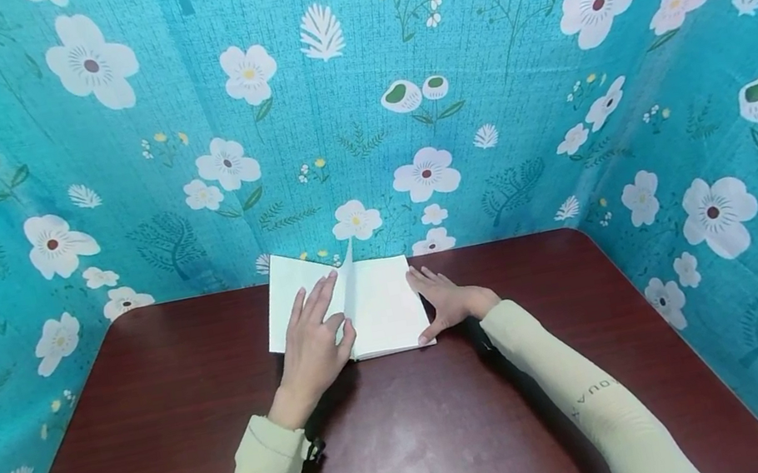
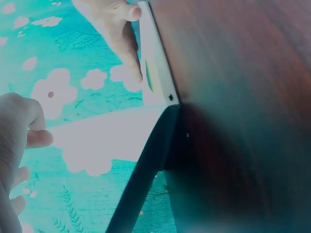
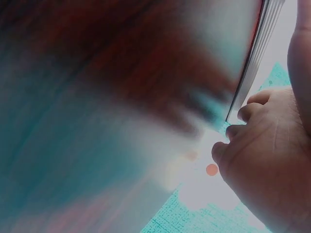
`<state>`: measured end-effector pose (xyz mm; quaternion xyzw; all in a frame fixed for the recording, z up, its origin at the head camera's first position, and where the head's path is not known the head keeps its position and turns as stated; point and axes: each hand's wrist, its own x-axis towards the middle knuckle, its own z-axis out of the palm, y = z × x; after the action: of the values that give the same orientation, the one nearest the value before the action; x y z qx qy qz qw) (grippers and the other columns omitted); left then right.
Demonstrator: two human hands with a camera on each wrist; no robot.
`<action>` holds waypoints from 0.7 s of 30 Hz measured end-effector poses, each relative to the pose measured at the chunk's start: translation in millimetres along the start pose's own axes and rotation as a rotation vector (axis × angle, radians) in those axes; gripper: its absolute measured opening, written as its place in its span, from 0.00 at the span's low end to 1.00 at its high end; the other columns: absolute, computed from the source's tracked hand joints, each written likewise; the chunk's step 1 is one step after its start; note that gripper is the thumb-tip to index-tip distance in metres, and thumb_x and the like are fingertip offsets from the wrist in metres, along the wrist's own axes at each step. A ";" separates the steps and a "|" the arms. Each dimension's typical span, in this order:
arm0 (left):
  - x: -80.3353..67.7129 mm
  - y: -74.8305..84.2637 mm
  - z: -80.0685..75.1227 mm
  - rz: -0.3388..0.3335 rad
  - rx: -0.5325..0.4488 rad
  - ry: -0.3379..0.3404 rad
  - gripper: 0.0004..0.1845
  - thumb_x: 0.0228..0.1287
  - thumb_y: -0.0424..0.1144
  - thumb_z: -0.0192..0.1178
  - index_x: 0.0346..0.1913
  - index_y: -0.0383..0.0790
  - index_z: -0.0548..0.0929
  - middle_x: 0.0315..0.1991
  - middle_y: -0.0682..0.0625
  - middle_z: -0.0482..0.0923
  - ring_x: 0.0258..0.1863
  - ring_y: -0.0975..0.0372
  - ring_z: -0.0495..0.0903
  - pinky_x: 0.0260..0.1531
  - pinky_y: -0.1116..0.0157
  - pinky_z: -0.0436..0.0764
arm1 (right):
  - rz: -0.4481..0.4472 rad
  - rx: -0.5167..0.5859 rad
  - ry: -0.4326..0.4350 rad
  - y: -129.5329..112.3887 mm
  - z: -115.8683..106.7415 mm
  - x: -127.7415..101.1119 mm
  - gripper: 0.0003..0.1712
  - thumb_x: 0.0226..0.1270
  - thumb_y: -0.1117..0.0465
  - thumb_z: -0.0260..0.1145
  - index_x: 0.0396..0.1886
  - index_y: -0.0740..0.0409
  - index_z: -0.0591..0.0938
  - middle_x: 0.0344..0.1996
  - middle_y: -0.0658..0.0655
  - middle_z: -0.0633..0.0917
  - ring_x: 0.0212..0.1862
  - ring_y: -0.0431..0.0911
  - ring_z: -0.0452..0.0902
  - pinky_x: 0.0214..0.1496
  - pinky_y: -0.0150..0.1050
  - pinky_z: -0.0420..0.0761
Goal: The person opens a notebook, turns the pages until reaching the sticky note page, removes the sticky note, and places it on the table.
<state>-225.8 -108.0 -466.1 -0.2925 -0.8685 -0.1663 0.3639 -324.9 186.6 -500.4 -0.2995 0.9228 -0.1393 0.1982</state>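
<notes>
An open book [image 1: 385,303] with blank white pages lies near the table's far edge. One page [image 1: 351,284] stands up from the spine. My left hand [image 1: 313,339] is over the left half; in the left wrist view, thumb and finger pinch the outer edge of the raised page [image 2: 107,128]. Below it the dark cover [image 2: 146,170] slants up off the table. My right hand [image 1: 446,297] rests at the book's right edge, fingers extended and thumb at the near corner. In the right wrist view its fingertips [image 3: 233,131] lie beside the page block [image 3: 252,63].
The dark red-brown table [image 1: 415,441] has a glossy top. A teal curtain [image 1: 344,124] with white flowers hangs close behind it and along both sides. Pale sleeves [image 1: 581,387] cover both forearms, and a dark band [image 1: 314,449] shows at the left wrist.
</notes>
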 end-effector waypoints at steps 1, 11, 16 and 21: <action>0.8 -0.4 -0.9 -0.012 -0.004 0.017 0.08 0.59 0.32 0.67 0.24 0.33 0.88 0.71 0.38 0.71 0.69 0.46 0.73 0.69 0.41 0.67 | 0.003 -0.005 -0.002 -0.3 -0.1 0.1 0.79 0.52 0.33 0.77 0.81 0.68 0.37 0.82 0.67 0.37 0.82 0.63 0.28 0.81 0.62 0.39; 7.1 -10.2 -12.9 -0.157 -0.049 0.108 0.07 0.60 0.30 0.67 0.26 0.29 0.89 0.71 0.37 0.71 0.70 0.46 0.71 0.71 0.37 0.63 | 0.007 -0.013 -0.003 -1.4 -0.5 1.7 0.78 0.53 0.33 0.77 0.82 0.67 0.38 0.82 0.66 0.38 0.82 0.62 0.28 0.81 0.61 0.39; 3.9 -15.2 -18.8 -0.181 -0.055 0.113 0.07 0.58 0.28 0.68 0.23 0.29 0.88 0.69 0.37 0.74 0.70 0.46 0.72 0.72 0.38 0.60 | -0.032 0.001 0.020 -1.4 -1.3 3.4 0.77 0.53 0.35 0.78 0.82 0.66 0.39 0.82 0.66 0.39 0.82 0.64 0.28 0.80 0.63 0.40; -2.9 -21.4 -22.9 -0.168 -0.044 0.120 0.07 0.57 0.27 0.68 0.23 0.27 0.88 0.71 0.39 0.72 0.71 0.45 0.70 0.72 0.37 0.59 | -0.054 0.028 0.046 -1.7 -1.6 6.9 0.76 0.52 0.36 0.79 0.82 0.65 0.41 0.82 0.65 0.41 0.82 0.64 0.29 0.80 0.63 0.39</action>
<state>-225.3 -137.1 -454.3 -0.2159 -0.8627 -0.2328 0.3936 -329.9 181.3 -500.3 -0.3183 0.9166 -0.1646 0.1774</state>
